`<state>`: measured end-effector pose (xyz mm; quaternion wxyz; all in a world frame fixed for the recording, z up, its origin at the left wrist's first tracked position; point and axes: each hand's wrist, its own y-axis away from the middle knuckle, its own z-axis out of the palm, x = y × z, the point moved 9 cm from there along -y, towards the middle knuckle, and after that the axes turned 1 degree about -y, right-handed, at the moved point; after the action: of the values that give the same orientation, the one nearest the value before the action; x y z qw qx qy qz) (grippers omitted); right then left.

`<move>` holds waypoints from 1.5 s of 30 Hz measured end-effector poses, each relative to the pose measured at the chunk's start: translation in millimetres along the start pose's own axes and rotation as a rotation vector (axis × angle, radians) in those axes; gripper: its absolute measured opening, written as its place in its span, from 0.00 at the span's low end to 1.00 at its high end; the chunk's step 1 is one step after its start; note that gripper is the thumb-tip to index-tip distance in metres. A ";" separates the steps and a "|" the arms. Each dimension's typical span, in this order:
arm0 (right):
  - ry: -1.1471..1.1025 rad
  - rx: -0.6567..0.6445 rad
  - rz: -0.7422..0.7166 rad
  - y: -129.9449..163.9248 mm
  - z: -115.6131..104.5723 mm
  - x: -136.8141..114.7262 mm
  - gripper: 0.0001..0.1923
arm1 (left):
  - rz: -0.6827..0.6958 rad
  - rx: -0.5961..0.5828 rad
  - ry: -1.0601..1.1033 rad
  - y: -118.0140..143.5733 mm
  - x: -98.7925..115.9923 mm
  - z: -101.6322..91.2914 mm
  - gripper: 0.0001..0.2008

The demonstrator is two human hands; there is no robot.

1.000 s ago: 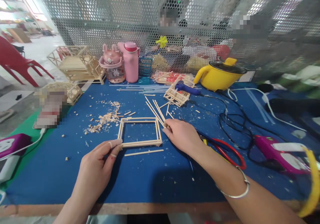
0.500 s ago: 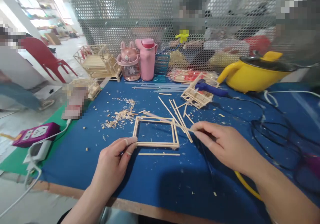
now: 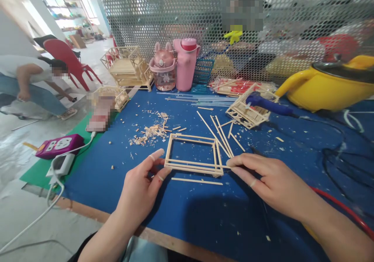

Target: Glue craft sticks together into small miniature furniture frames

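Observation:
A rectangular frame of thin wooden sticks rests on the blue tabletop. My left hand is at its near left corner, the thumb against the corner and the index finger lifted a little; other fingertips are partly hidden behind it. Between thumb and fingers, my right hand pinches the end of a wooden stick, which stretches left over the frame's near side. One loose stick lies just in front of the frame. Several more sticks lie crossed beyond its right end.
Wood scraps are heaped behind the frame. A blue glue gun rests on a small wooden model. Further out are a yellow pot, a pink bottle, a phone, cables and a perforated screen. Another person bends down at far left.
The stick in my right hand has swung down from behind the frame onto its near side. My left index finger has lifted off the corner. The view has shifted left.

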<state>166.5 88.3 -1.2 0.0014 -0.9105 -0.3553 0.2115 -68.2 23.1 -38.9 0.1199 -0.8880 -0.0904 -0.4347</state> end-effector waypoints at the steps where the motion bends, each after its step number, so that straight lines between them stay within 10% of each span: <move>1: -0.001 0.002 0.000 -0.1 0.0 -0.6 0.10 | -0.008 0.006 -0.008 0.2 -0.1 -1.0 0.20; 45: -0.060 -0.032 0.035 4.3 4.3 -8.2 0.07 | 0.391 0.216 -0.387 15.9 33.0 -9.9 0.12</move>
<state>162.2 79.1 -2.6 -0.0275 -0.9098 -0.3425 0.2329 -51.4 6.9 -9.0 0.2760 -0.9369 0.0156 -0.2140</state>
